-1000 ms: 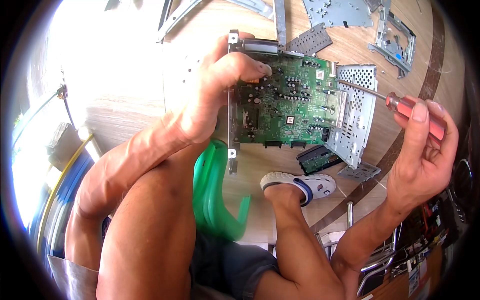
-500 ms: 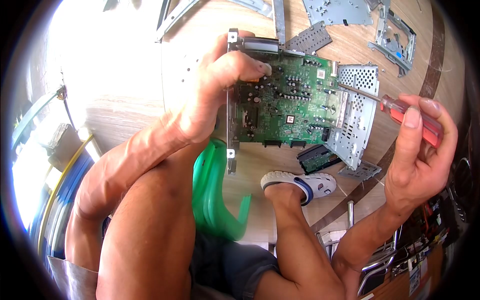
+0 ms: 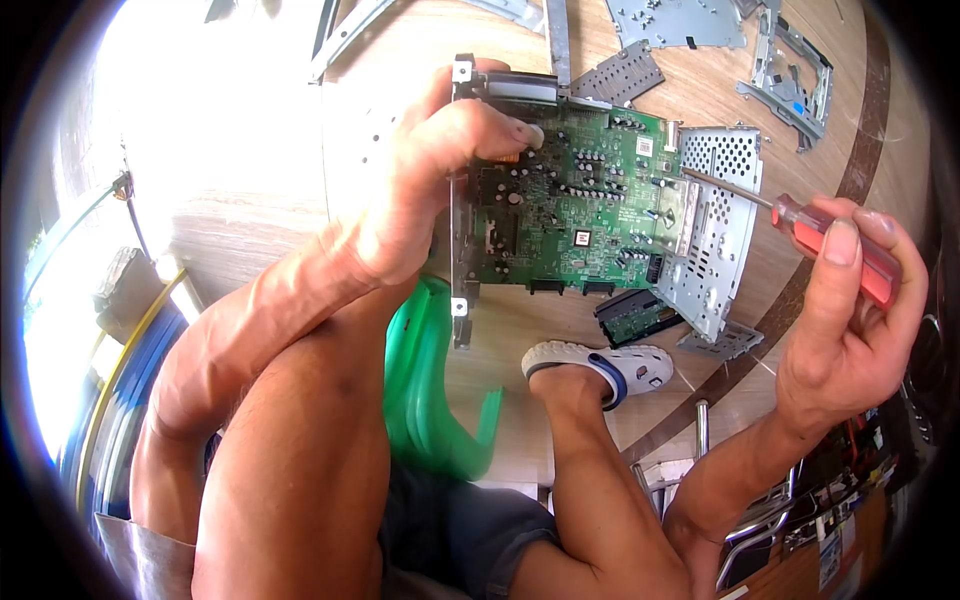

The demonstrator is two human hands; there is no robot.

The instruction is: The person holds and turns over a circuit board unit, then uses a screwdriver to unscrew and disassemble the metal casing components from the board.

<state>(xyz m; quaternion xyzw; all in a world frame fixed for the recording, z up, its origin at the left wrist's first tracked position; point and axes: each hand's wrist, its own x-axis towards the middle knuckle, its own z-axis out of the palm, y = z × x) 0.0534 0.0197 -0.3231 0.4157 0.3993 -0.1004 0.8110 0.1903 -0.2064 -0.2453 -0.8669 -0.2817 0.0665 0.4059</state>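
- Green circuit board (image 3: 590,215), head view: held up by the left hand (image 3: 415,190), whose thumb covers part of its upper left
- Right hand (image 3: 850,330) grips a red screwdriver (image 3: 796,219), its tip at the board's right edge, near a perforated metal plate (image 3: 718,205)
- Grey metal piece (image 3: 620,77) lies beyond
- Screwdriver handle sits slightly farther right than half a second ago

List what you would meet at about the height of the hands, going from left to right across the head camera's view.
Grey block → left hand → green circuit board → metal plate with holes → right hand holding a screwdriver.
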